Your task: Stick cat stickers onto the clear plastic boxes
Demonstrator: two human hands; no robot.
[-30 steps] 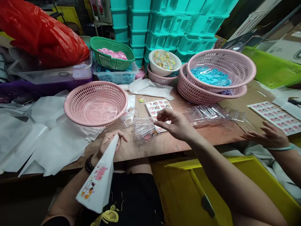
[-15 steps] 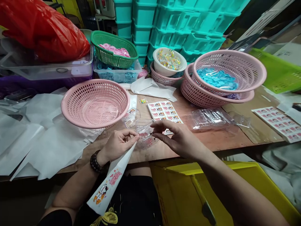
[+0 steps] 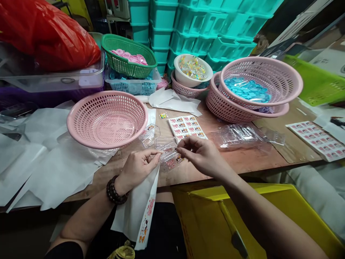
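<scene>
My left hand point(image 3: 138, 166) pinches the top edge of a white paper bag point(image 3: 140, 210) with a pink print, which hangs below the table edge over my lap. My right hand point(image 3: 201, 154) is closed in a pinch just right of it, fingertips at the mouth of the bag, holding something too small to make out. Between and under the two hands lie small clear plastic boxes point(image 3: 168, 153) with stickers inside. A sticker sheet point(image 3: 187, 126) lies just beyond my right hand.
An empty pink basket point(image 3: 106, 120) stands at left on white paper sheets point(image 3: 54, 162). Stacked pink baskets point(image 3: 258, 86) hold blue pieces; a green basket point(image 3: 129, 61) holds pink pieces; a white bowl point(image 3: 192, 70) holds candy. A yellow bin point(image 3: 242, 216) sits below.
My left hand rose from the table edge and turned the bag so it hangs down. My right hand drew back from the sticker sheet to meet it. Another person's hand at right has gone.
</scene>
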